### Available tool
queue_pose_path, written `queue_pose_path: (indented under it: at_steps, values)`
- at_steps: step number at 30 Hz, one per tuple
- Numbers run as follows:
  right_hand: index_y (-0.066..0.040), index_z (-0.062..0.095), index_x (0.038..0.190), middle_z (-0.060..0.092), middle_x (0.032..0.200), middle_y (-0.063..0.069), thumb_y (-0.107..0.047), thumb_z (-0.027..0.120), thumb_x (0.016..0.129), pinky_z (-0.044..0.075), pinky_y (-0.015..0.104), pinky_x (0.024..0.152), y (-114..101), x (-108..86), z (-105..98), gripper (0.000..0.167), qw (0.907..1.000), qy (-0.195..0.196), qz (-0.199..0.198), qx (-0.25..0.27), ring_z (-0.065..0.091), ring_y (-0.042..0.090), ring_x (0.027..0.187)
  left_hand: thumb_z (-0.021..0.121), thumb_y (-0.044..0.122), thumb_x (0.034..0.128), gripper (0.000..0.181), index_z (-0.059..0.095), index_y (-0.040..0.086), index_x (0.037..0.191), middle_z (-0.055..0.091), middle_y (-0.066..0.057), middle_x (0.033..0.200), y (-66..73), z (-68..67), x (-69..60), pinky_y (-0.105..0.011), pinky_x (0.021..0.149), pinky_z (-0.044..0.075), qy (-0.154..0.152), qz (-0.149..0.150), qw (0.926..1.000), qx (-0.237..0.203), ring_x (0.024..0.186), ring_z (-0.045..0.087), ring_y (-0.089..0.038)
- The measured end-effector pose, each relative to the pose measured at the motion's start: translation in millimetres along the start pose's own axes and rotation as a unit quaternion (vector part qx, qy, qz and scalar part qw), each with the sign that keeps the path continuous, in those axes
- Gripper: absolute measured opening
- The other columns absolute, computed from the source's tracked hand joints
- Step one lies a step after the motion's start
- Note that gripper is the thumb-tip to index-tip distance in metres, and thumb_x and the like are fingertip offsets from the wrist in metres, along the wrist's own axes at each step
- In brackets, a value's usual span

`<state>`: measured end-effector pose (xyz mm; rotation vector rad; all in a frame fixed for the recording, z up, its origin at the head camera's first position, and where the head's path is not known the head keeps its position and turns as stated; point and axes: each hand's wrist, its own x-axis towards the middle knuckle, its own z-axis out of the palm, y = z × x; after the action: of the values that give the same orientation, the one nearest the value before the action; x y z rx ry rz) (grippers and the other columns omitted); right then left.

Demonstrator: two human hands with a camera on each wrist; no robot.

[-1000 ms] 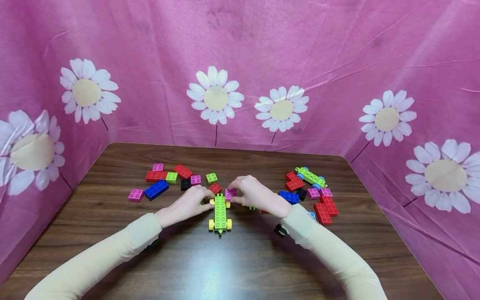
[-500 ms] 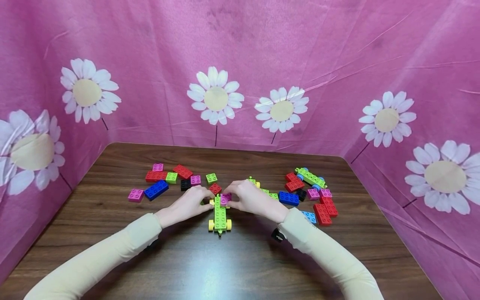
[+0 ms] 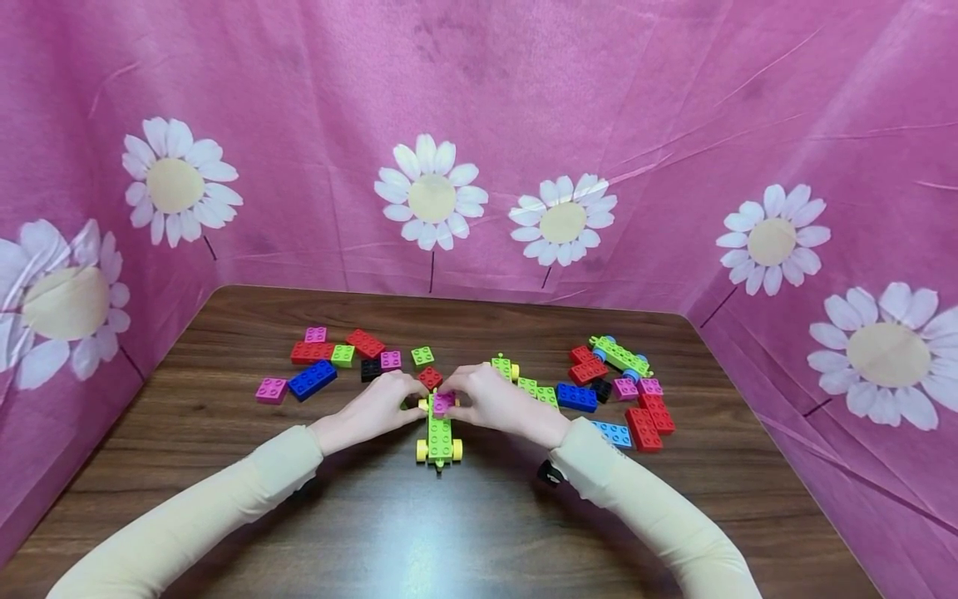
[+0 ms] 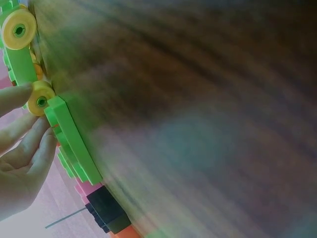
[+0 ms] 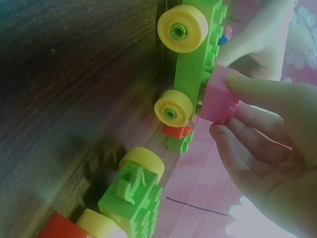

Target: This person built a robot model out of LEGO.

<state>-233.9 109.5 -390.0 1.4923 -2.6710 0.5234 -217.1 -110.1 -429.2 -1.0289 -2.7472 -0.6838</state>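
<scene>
A lime-green toy car base (image 3: 440,439) with yellow wheels stands lengthwise on the table between both hands. At its far left wheel, my left hand (image 3: 374,411) steadies it, thumb and fingers about the yellow wheel (image 4: 39,99). My right hand (image 3: 496,403) pinches a pink square brick (image 5: 216,96) between thumb and fingers. That brick sits over the studs at the far end of the base, slightly tilted in the right wrist view. Whether its studs are engaged I cannot tell. Just beyond the base lies a small red brick (image 3: 430,377).
Loose bricks lie on the left, among them a blue brick (image 3: 313,379) and a pink one (image 3: 271,389). Right of my right hand are green pieces (image 3: 537,390), a light blue brick (image 3: 614,433), red bricks (image 3: 644,428) and another green car base (image 3: 621,356) with blue wheels.
My right hand has carried the pink brick leftward from beside the car base to over its far end. The left hand and the base have stayed in place.
</scene>
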Motion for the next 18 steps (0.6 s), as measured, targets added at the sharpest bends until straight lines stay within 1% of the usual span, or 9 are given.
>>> queue_pose_path:
  at_steps: [4, 9, 18]
  values:
    - [-0.005, 0.074, 0.106, 0.075, 0.097, 0.006, -0.021, 0.078, 0.086, 0.055, 0.021, 0.071, -1.1, -0.7, 0.7, 0.026, 1.0, -0.002, 0.003, 0.006, 0.068, 0.018, 0.08, 0.077, 0.015, 0.0851, 0.019, 0.074, 0.002, 0.099, 0.076, -0.009, 0.095, -0.3, 0.3, -0.4, -0.034, 0.079, 0.058, 0.0, 0.001, 1.0, -0.002, 0.088, 0.07, -0.02]
    - [-0.006, 0.074, 0.107, 0.075, 0.099, 0.006, -0.021, 0.078, 0.086, 0.057, 0.021, 0.075, -1.2, -0.6, 2.4, 0.026, 0.9999, -0.007, 0.003, 0.008, 0.068, 0.015, 0.083, 0.077, 0.015, 0.0851, 0.019, 0.074, 0.003, 0.099, 0.076, -0.008, 0.095, -1.7, 1.0, 0.1, -0.034, 0.079, 0.057, 0.0, -0.001, 1.0, 0.001, 0.088, 0.069, -0.02]
    - [-0.006, 0.074, 0.109, 0.073, 0.099, 0.006, -0.022, 0.076, 0.088, 0.057, 0.022, 0.077, 1.7, -2.3, 4.1, 0.027, 0.9998, 0.001, -0.014, 0.013, 0.068, 0.015, 0.086, 0.076, 0.016, 0.0857, 0.019, 0.074, 0.004, 0.1, 0.076, -0.007, 0.095, -2.1, 0.8, -0.1, -0.035, 0.08, 0.057, -0.006, -0.006, 0.9999, 0.005, 0.088, 0.069, -0.019]
